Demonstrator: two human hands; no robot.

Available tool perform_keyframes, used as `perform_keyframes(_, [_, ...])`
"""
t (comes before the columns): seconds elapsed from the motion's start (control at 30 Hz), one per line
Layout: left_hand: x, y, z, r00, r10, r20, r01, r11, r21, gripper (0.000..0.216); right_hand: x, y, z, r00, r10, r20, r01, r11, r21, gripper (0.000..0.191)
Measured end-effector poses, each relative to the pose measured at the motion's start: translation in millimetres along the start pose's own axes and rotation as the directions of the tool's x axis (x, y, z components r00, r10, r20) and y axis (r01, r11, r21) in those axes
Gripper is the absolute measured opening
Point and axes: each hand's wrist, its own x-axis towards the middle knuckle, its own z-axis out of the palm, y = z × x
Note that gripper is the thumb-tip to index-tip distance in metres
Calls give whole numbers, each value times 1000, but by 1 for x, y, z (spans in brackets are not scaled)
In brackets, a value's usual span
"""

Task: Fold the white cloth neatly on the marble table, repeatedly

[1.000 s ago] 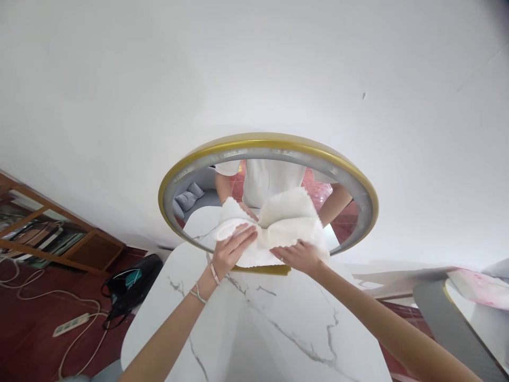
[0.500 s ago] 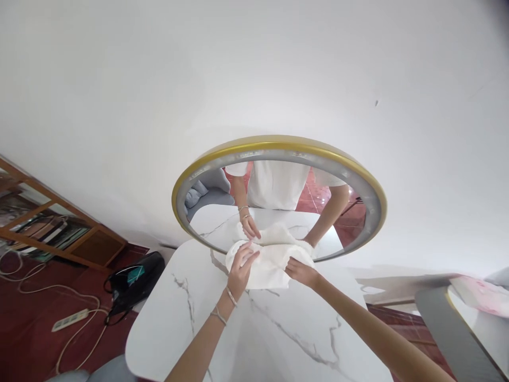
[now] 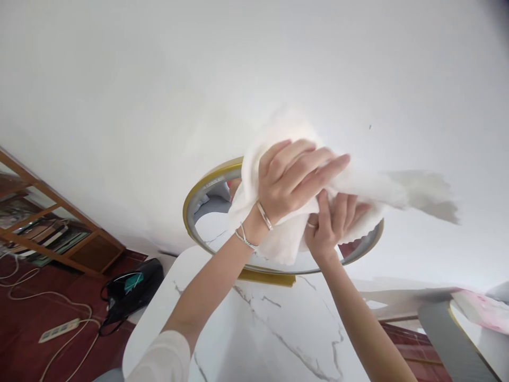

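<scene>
A soft white cloth [image 3: 286, 241] is bunched up in the air in front of the round, gold-rimmed mirror [image 3: 190, 204], covering much of its glass. My left hand [image 3: 296, 175], with bracelets at the wrist, lies over the top of the cloth, fingers bent around it and pointing right. Just below and to the right, my right hand [image 3: 330, 225] grips the cloth, its fingers curled and partly hidden in the folds. A blurred end of the cloth trails off to the right.
The mirror's gold base [image 3: 270, 278] rests on a white marbled table [image 3: 278, 329] by the wall. On the floor at left lie a black bag [image 3: 139, 289] and a power strip [image 3: 59, 330] with cords. A wooden shelf [image 3: 95, 252] stands behind; a pink-white packet [image 3: 483, 310] sits at right.
Both hands have lifted the cloth from the table at the mirror's foot up in front of the mirror. It has come loose, with one end swinging right. The gold base is now uncovered.
</scene>
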Motion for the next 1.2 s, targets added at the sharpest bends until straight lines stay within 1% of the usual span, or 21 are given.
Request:
perform_keyframes(0.03, [15,-1,-3,1000,26,8,-26,1000,10,25,11,-1,2,1000,25,-13,-25,1000,-2,45])
perform_keyframes(0.07, [26,-2,-7,999,29,43,-30,999,17,27,21,-3,3,999,45,-12,-45,999,0,45])
perform_keyframes(0.1, [33,-4,-13,993,7,115,-9,1000,16,29,29,-5,3,999,52,-5,-52,999,6,45])
perform_keyframes(0.13, [35,-6,-19,976,-32,216,31,999,8,28,35,-7,3,998,55,7,-55,998,11,43])
perform_keyframes(0.2, [30,-14,-34,914,-98,394,112,994,-12,22,44,-10,1,998,47,39,-48,999,20,43])
perform_keyframes(0.23, [23,-19,-42,891,-113,440,137,990,-23,21,47,-12,0,998,36,59,-37,999,28,45])
perform_keyframes(0.27, [17,-25,-50,879,-117,461,150,988,-34,22,49,-13,0,996,24,82,-28,999,38,49])
perform_keyframes(0.33, [4,-36,-65,875,-110,471,154,986,-56,23,54,-15,0,992,32,118,-39,998,54,55])
perform_keyframes(0.4, [-2,-46,-76,871,-119,477,173,982,-71,27,62,-18,2,987,88,136,-95,994,48,56])
perform_keyframes(0.47, [-3,-54,-81,869,-149,472,207,976,-72,37,70,-21,7,982,145,122,-150,988,29,49])
perform_keyframes(0.53, [-2,-59,-83,877,-154,455,208,976,-70,42,77,-24,12,982,146,116,-150,988,26,41])
perform_keyframes(0.63, [-8,-64,-87,879,-149,454,199,978,-64,28,85,-32,19,981,73,179,-80,996,33,36])
perform_keyframes(0.7, [-21,-69,-95,866,-183,465,240,968,-66,23,87,-41,22,972,-4,234,-8,999,49,37])
perform_keyframes(0.77, [-40,-75,-107,849,-248,466,312,948,-62,23,88,-52,24,952,-96,289,72,993,93,39])
perform_keyframes(0.83, [-63,-84,-119,835,-340,432,396,917,-45,31,87,-67,29,911,-188,367,135,977,163,43])
perform_keyframes(0.9, [-87,-92,-130,807,-444,389,484,875,-5,45,85,-84,35,852,-293,435,193,946,259,47])
perform_keyframes(0.93, [-99,-96,-134,786,-488,379,519,854,23,50,83,-93,39,822,-351,449,223,923,312,49])
perform_keyframes(1.0, [-123,-102,-141,735,-566,372,579,810,89,51,79,-110,47,764,-476,436,294,858,421,52])
perform_keyframes(1.07, [-149,-106,-148,667,-658,349,658,740,137,46,73,-128,52,686,-594,420,357,778,517,50])
perform_keyframes(1.1, [-162,-107,-151,621,-710,332,708,690,150,43,69,-136,54,638,-640,427,375,743,554,49])
perform_keyframes(1.2, [-205,-106,-159,442,-836,326,842,512,171,35,48,-161,57,473,-755,454,386,641,663,50])
